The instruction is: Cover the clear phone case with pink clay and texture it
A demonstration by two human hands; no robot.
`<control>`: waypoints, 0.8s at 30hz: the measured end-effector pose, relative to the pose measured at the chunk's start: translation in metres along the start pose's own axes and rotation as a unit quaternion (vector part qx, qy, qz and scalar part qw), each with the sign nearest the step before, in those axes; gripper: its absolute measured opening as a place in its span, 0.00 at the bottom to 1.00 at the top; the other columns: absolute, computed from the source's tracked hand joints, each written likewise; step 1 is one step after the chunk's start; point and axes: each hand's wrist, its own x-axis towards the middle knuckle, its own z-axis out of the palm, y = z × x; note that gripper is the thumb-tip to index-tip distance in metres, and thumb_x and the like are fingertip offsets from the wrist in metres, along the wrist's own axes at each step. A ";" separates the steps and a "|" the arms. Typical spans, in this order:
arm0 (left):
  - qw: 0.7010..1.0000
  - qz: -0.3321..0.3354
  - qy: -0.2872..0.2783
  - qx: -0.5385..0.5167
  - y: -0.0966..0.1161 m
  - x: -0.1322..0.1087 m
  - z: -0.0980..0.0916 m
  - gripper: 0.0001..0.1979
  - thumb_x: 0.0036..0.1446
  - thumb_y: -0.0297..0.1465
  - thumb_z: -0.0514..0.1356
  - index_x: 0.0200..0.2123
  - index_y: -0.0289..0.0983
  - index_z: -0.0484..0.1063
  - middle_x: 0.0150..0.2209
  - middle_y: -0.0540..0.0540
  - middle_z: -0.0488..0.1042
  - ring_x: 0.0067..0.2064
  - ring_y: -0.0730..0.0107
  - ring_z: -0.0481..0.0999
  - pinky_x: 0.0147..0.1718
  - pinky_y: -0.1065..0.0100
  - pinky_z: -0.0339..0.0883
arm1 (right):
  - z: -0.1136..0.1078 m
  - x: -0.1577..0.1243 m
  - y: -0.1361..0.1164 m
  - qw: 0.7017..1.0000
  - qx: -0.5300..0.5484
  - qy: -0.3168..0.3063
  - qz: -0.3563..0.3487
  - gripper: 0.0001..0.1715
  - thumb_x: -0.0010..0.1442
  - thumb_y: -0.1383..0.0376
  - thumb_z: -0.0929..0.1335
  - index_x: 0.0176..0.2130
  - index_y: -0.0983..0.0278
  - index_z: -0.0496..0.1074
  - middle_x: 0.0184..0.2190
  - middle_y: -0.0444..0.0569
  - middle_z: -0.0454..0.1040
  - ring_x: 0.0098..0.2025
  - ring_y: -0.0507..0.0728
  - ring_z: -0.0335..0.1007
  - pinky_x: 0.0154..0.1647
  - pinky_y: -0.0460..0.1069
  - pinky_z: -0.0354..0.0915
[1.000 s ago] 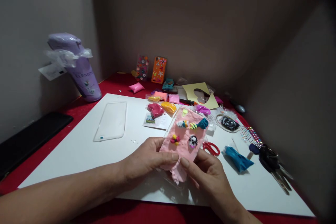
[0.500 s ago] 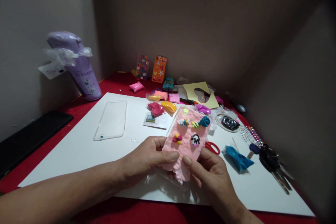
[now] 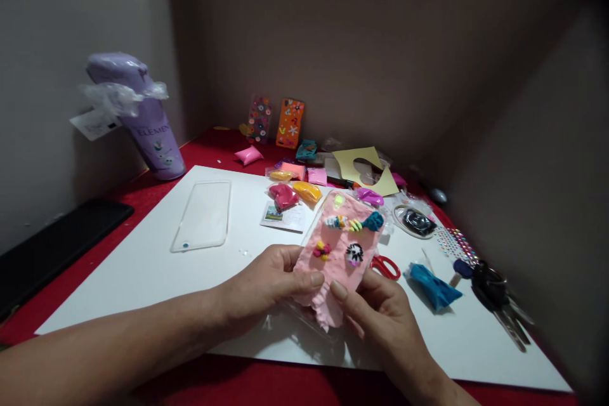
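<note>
Pinching pink case [image 3: 341, 246] at its 6 o'clock end, left hand [image 3: 266, 285] and right hand [image 3: 380, 314] both; scissors [image 3: 384, 267] seemingly behind at 3 o'clock.

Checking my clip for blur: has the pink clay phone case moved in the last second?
No, not noticeably: the pink clay phone case keeps its place against the red scissors beside it.

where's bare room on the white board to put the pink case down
Bare white board lies left of the left hand holding the pink case, nearer than the clear case. The far right is crowded: clay packets, scissors, keys.
</note>
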 end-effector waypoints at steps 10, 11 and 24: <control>1.000 -0.008 -0.010 -0.017 0.001 -0.001 0.000 0.13 0.51 0.31 0.63 0.39 0.29 0.74 0.30 0.41 0.76 0.31 0.68 0.74 0.34 0.67 0.65 | -0.003 -0.001 0.003 0.998 -0.050 0.021 -0.039 0.12 0.55 0.59 0.70 0.39 0.61 0.75 0.32 0.49 0.78 0.35 0.57 0.74 0.35 0.49 0.69; 1.000 -0.011 -0.012 -0.014 0.001 -0.001 0.000 0.13 0.51 0.31 0.63 0.39 0.29 0.74 0.30 0.41 0.76 0.31 0.69 0.74 0.34 0.67 0.65 | -0.003 -0.001 0.003 0.997 -0.059 0.020 -0.043 0.11 0.55 0.59 0.69 0.39 0.61 0.75 0.32 0.49 0.78 0.34 0.57 0.74 0.34 0.49 0.69; 1.000 -0.023 -0.017 -0.010 -0.003 0.002 -0.003 0.16 0.42 0.28 0.67 0.38 0.30 0.73 0.30 0.44 0.75 0.32 0.66 0.74 0.34 0.64 0.66 | -0.001 -0.004 0.001 0.992 -0.103 0.018 -0.070 0.11 0.55 0.60 0.69 0.39 0.61 0.75 0.31 0.48 0.77 0.31 0.55 0.73 0.31 0.48 0.68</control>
